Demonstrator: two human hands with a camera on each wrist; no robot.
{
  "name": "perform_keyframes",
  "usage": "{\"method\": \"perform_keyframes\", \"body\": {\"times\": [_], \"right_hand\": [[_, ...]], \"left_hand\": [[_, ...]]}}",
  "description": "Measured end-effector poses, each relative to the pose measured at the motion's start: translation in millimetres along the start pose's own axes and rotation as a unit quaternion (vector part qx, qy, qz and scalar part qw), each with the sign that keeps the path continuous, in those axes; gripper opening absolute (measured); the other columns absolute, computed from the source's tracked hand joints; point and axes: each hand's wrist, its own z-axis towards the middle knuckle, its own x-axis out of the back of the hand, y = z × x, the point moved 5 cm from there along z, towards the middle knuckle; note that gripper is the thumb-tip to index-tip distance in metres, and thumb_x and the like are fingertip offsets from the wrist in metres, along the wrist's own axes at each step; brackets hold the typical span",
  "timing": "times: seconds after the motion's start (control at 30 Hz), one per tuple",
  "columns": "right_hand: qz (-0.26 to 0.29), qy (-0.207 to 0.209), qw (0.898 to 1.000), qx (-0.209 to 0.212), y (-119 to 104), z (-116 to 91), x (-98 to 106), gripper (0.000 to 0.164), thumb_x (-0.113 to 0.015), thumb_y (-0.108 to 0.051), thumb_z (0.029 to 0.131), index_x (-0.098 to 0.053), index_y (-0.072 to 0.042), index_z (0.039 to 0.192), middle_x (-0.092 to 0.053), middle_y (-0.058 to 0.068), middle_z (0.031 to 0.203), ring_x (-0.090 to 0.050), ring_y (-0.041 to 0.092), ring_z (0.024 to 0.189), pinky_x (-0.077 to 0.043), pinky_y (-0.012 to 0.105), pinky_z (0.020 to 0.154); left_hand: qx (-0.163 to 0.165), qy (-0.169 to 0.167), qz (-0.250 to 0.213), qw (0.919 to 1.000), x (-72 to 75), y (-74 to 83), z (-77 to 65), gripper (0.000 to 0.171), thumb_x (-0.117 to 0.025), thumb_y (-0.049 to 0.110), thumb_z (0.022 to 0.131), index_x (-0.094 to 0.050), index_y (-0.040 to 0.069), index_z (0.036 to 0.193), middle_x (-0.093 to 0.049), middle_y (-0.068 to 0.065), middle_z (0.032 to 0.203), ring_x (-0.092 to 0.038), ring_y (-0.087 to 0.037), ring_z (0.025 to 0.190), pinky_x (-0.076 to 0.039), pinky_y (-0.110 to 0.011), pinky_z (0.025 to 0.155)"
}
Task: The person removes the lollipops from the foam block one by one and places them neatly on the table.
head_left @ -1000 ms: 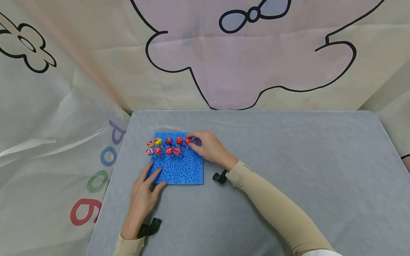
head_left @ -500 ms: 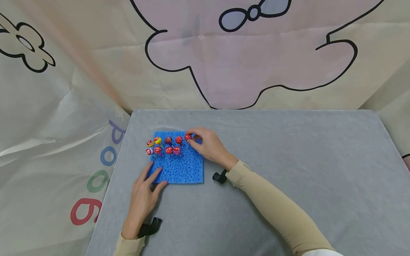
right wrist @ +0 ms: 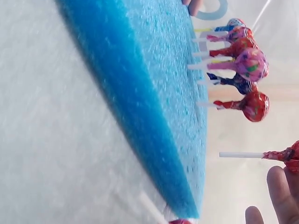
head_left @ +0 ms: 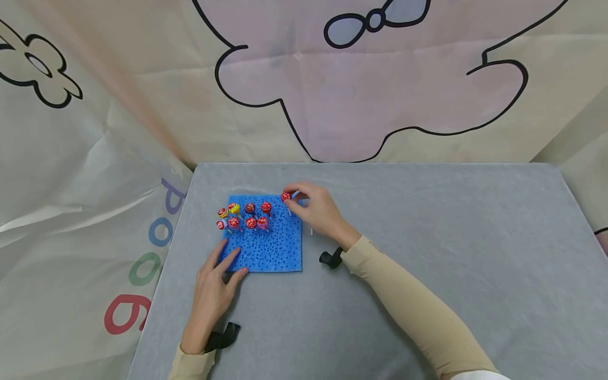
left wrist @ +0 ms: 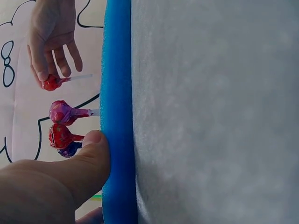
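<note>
My right hand (head_left: 319, 208) pinches a red-wrapped lollipop (head_left: 286, 196) by its head, over the back right of a blue foam block (head_left: 271, 253). In the right wrist view its white stick (right wrist: 240, 155) shows whole, clear of the foam. Several other lollipops (right wrist: 254, 106) stand in two rows, sticks in the foam, toward the back left. My left hand (head_left: 211, 295) rests its spread fingers on the block's front left corner; in the left wrist view the thumb (left wrist: 96, 154) lies straight against the foam's top edge.
The block lies on a grey cloth-covered table (head_left: 427, 221), near its left side. Beside the block's right edge, under my right hand, another lollipop's white stick (right wrist: 152, 206) shows on the table. A printed curtain (head_left: 356, 105) hangs behind.
My right hand has raised the red lollipop out of the back row and carried it slightly back and to the right. The left hand and the block stay put.
</note>
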Motion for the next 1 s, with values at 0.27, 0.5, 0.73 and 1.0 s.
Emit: {"method": "perform_keyframes", "body": {"times": [0.27,0.5,0.73,1.0], "right_hand": [[-0.006,0.023,1.000,-0.016,10.4,-8.7,18.2,0.025,-0.075,-0.011,0.097,-0.073,-0.003,0.120,-0.074,0.010,0.112,-0.071,0.022,0.092,-0.060,0.050,0.089],[-0.007,0.053,0.998,-0.036,19.9,-18.8,42.4,0.027,-0.076,-0.011,0.096,-0.073,-0.001,0.120,-0.075,0.010,0.110,-0.070,0.025,0.091,-0.056,0.053,0.090],[-0.017,0.080,0.996,-0.035,26.4,-27.8,61.2,0.025,-0.077,-0.009,0.094,-0.074,-0.001,0.117,-0.076,0.011,0.109,-0.068,0.024,0.091,-0.056,0.054,0.088],[-0.035,0.096,0.994,-0.041,31.8,-38.0,75.5,0.021,-0.077,-0.012,0.094,-0.075,-0.004,0.114,-0.076,0.010,0.105,-0.067,0.022,0.086,-0.055,0.051,0.083]], "left_hand": [[-0.004,0.006,-0.003,1.0000,1.1,1.2,-0.3,0.054,-0.083,0.023,0.090,-0.067,0.008,0.140,-0.044,-0.020,0.161,-0.045,-0.046,0.145,-0.037,-0.073,0.109],[-0.011,0.014,-0.005,0.9998,1.9,2.0,-0.3,0.054,-0.084,0.022,0.090,-0.067,0.007,0.139,-0.045,-0.021,0.160,-0.046,-0.047,0.143,-0.038,-0.073,0.108],[-0.007,0.010,-0.002,0.9999,1.4,2.0,-0.4,0.054,-0.083,0.023,0.090,-0.067,0.008,0.140,-0.044,-0.020,0.161,-0.046,-0.046,0.144,-0.037,-0.074,0.108],[-0.012,0.012,-0.004,0.9998,1.6,2.2,-0.2,0.054,-0.084,0.022,0.089,-0.067,0.008,0.139,-0.045,-0.021,0.160,-0.047,-0.047,0.143,-0.038,-0.073,0.107]]}}
